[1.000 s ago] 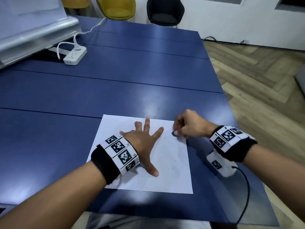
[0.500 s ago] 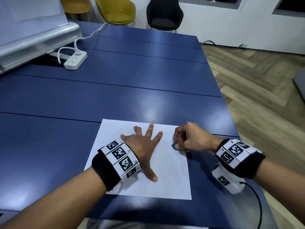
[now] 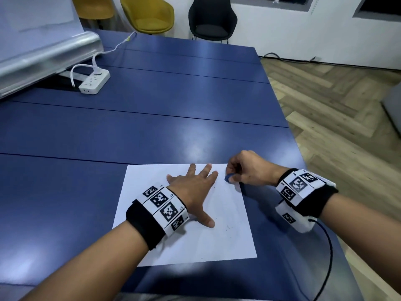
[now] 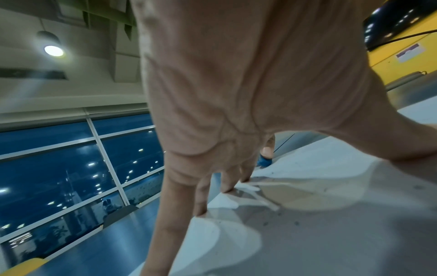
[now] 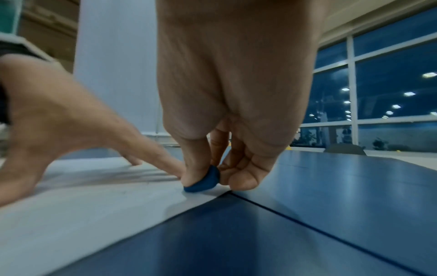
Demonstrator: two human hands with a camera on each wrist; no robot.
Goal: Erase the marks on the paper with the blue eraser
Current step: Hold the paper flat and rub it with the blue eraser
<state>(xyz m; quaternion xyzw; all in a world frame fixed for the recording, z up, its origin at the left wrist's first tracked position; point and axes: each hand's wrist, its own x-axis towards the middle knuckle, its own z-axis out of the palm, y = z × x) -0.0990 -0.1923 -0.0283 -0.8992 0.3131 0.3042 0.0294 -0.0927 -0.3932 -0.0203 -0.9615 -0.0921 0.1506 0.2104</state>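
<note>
Left hand: you are pressing your left hand [image 3: 193, 187] flat on the paper [image 3: 217, 242], fingers straight and spread, holding nothing.
Right hand: your right hand [image 3: 247, 170] is pinching the blue eraser [image 5: 203, 182] between thumb and fingertips.
Eraser place: it is touching the paper near the far right corner, just beside the sheet's right edge.
Marks: small dark specks [image 3: 227, 228] are lying nearer to you on the sheet; I cannot tell whether they are marks or crumbs.
Handling: the eraser is looking small, light and soft, so it probably is bending under pressure; keep holding it low, by its sides.
Paper: the sheet is thin and can wrinkle; rubbing away from the pressing hand should be safer.
Table: the blue table [image 3: 152, 127] is looking smooth, so the paper may be sliding.
</note>
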